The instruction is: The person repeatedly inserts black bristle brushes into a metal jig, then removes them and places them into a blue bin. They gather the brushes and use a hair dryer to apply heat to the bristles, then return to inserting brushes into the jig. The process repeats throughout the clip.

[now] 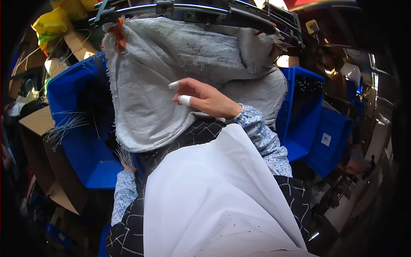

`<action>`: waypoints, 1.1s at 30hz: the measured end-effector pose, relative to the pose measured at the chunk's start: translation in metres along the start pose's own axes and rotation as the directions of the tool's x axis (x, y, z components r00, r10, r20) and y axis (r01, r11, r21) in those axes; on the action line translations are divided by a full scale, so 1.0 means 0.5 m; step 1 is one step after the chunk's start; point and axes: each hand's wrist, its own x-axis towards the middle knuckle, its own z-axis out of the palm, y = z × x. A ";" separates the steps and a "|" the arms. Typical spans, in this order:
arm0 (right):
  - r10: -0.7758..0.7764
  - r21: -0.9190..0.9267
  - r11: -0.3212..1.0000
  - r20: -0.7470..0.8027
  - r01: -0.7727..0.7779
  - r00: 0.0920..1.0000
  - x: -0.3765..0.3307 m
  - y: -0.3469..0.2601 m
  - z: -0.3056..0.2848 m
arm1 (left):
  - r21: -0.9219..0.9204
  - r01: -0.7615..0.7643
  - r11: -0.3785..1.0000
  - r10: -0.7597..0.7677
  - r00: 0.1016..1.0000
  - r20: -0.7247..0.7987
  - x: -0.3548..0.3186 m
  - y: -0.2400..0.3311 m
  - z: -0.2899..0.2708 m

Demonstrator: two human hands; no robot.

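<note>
White apron [201,188] covers the dark checked garment [295,195], presumably for protection. Right grip [207,100] hangs spread and empty over a grey sack [141,92], fingertips [185,100] taped, probably against wear. Thin wires [123,155] lie at the half-hidden left grip [128,167]; whether it pinches any cannot be told.

thin silvery wires [123,156] | bunched | slanting | at left hand's fingers [127,167]

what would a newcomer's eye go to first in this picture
Probably the big, bright white smooth cloth filling the lower centre. Next, the right hand near the middle, its thumb and one fingertip wrapped in white, over the pale grey woven sheet. Then the deep blue plastic bin at left, with thin silvery wires jutting over its side.
</note>
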 end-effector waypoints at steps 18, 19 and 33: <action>-0.035 -0.063 0.872 -0.997 -0.486 0.067 -0.169 0.352 -0.905 | -0.924 0.354 0.148 0.126 0.920 0.372 -0.365 -0.184 -0.220; 0.007 -0.032 0.846 -0.997 -0.533 0.071 -0.139 0.325 -0.912 | -0.946 0.323 -0.039 0.231 0.924 0.306 -0.428 -0.182 -0.216; 0.179 0.138 0.957 -0.973 -0.254 0.147 -0.342 0.244 -0.812 | -0.708 -0.101 -0.699 0.657 0.297 -0.692 -0.609 0.272 -0.346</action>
